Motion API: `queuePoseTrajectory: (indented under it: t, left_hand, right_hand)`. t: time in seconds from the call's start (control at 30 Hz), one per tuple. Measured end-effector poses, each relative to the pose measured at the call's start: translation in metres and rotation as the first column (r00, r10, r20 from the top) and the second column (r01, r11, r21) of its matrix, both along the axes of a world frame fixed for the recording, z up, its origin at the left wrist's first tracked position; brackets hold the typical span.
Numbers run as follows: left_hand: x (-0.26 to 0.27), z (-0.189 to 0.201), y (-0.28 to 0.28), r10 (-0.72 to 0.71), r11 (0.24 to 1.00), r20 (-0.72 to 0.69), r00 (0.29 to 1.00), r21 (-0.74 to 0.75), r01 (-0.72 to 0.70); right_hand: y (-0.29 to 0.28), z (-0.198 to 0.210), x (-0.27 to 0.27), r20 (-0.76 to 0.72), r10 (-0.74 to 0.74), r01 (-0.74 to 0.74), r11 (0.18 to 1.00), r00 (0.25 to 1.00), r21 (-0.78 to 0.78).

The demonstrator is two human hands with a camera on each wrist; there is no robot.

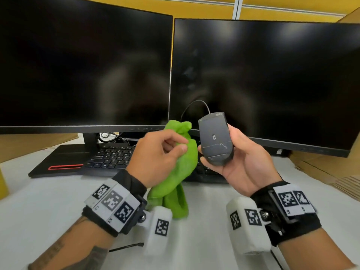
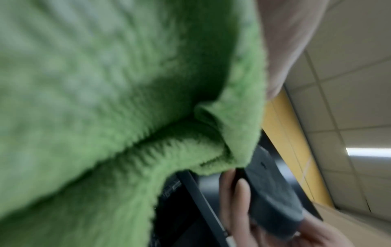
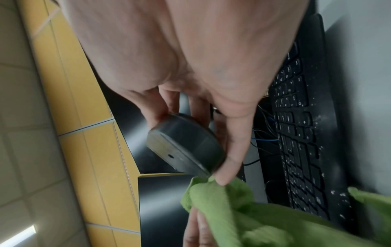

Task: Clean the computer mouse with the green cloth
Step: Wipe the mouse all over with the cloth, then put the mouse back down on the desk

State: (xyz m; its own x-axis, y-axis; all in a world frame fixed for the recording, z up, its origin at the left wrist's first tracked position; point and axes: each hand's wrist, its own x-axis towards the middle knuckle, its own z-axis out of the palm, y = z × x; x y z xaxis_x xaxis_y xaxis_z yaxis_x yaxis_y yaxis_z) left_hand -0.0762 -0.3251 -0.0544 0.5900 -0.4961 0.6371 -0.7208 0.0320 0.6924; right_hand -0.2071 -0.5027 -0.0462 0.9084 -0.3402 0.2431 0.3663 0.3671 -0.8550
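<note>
A dark grey wired computer mouse (image 1: 216, 139) is lifted above the desk with its underside turned toward me. My right hand (image 1: 239, 158) grips it from the right and below, thumb along its left edge. My left hand (image 1: 161, 152) holds a bunched green cloth (image 1: 181, 168), which hangs down to the desk. The cloth sits just left of the mouse, touching or nearly touching its side. In the left wrist view the cloth (image 2: 105, 100) fills most of the picture, with the mouse (image 2: 273, 192) beyond it. In the right wrist view the mouse (image 3: 186, 143) meets the cloth (image 3: 253, 217) at my thumb tip.
Two dark monitors (image 1: 85, 71) (image 1: 272, 84) stand close behind the hands. A black keyboard (image 1: 111, 156) lies under them on the white desk (image 1: 48, 201). The mouse cable (image 1: 196, 106) loops up in front of the right monitor. Cardboard (image 1: 331, 172) sits at the right.
</note>
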Motion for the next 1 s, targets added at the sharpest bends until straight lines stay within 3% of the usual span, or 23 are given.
queuePoseTrajectory:
  t: [0.2,0.33,0.5,0.73,1.0]
  left_hand:
    - [0.004,0.010,0.005,0.062,0.987,-0.107,0.992,-0.139,-0.077]
    - [0.005,0.010,0.005,0.162,0.969,-0.113,0.980,-0.168,-0.180]
    - [0.007,0.007,0.001,0.188,0.951,-0.235,0.954,-0.198,-0.236]
    - [-0.003,0.010,-0.003,0.024,0.963,-0.318,0.948,-0.248,-0.108]
    - [-0.032,0.037,-0.032,0.009,0.993,-0.081,0.997,-0.113,-0.018]
  right_hand:
    - [0.001,-0.001,0.001,-0.061,-0.001,0.002,1.000,0.998,0.021]
    - [0.000,-0.002,0.002,-0.082,0.041,-0.037,0.998,0.996,0.045]
    - [0.004,0.000,-0.002,-0.074,0.090,-0.090,0.996,0.993,-0.002]
    - [0.002,0.016,-0.025,-0.173,-0.156,0.145,0.986,0.972,-0.078]
    - [-0.023,0.037,-0.092,-0.305,-0.407,0.261,0.868,0.861,-0.422]
